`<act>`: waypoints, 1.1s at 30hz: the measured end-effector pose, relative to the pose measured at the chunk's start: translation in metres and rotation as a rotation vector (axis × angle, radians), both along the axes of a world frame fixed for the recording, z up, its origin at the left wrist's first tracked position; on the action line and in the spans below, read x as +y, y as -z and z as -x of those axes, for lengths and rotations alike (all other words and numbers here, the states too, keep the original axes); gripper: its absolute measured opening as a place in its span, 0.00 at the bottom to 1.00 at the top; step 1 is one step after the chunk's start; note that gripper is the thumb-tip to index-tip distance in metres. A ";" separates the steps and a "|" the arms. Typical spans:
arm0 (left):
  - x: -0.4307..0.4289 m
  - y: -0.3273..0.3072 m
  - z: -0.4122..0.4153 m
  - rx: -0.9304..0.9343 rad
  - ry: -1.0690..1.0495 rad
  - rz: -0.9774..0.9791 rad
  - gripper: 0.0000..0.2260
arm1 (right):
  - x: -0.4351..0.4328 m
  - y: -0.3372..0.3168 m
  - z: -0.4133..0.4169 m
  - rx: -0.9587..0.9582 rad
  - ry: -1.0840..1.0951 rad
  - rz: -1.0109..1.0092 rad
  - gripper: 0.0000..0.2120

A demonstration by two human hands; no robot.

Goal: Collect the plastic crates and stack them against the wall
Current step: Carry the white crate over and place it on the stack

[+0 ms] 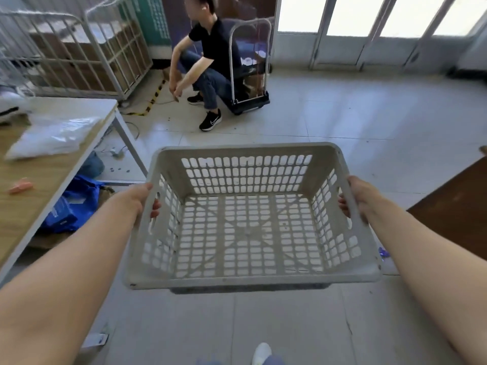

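Carrying step, head view, read from left to right. At the far left a bench [26, 214] is seen, bearing a white plastic bag [52, 135], with a blue bag [73, 204] lying on the floor beneath it; the left forearm is extended forward and slightly inward, and the left hand [143, 198] is closed round the left rim of the plastic crate [247, 279], its fingertips curled in through the handle slot. The crate, grey-white, perforated and empty, is held level between the two hands in front of the body and is judged to be clear of the tiled floor [342, 122], a shadow being visible below its near edge; beyond it a crouching person [208, 64] and a hand trolley [250, 75] are shown. The right forearm is held in mirrored fashion, and the right hand [355, 196] is clasped over the right rim, fingertips likewise hooked through the slot; a dark table [453, 209] is seen at the far right. No stack of crates is in view; the step in hand is therefore judged to be transport, and the next move is judged to call for a turn toward the wall, the crate being kept level and steered clear of bench, table and crouching person.
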State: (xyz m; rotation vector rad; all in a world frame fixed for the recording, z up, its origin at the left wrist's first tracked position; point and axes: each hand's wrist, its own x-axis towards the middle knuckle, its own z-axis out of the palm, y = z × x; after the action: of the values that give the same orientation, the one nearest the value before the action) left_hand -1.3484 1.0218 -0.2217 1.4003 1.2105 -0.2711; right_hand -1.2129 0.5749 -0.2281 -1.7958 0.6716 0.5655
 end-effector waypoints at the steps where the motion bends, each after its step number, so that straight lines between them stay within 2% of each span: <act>1: -0.007 -0.003 -0.014 -0.003 0.016 0.001 0.19 | -0.009 -0.003 -0.008 -0.001 0.011 -0.001 0.20; 6: -0.036 -0.012 -0.091 0.011 0.104 -0.032 0.20 | -0.045 -0.008 -0.051 -0.009 0.105 -0.019 0.21; 19: -0.079 -0.016 -0.378 0.052 0.461 0.125 0.24 | -0.109 -0.010 -0.213 0.022 0.402 0.055 0.23; 26: -0.128 -0.018 -0.526 0.007 0.548 0.080 0.25 | -0.148 -0.008 -0.307 -0.032 0.543 0.083 0.23; 33: -0.199 -0.012 -0.681 0.033 0.613 0.034 0.25 | -0.210 -0.001 -0.434 -0.031 0.585 0.050 0.19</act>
State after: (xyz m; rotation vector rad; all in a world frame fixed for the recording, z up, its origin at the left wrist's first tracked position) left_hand -0.6672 0.8223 -0.2094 1.7159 0.7692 -0.7366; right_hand -0.7793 0.3651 -0.2274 -1.5453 1.1394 0.1249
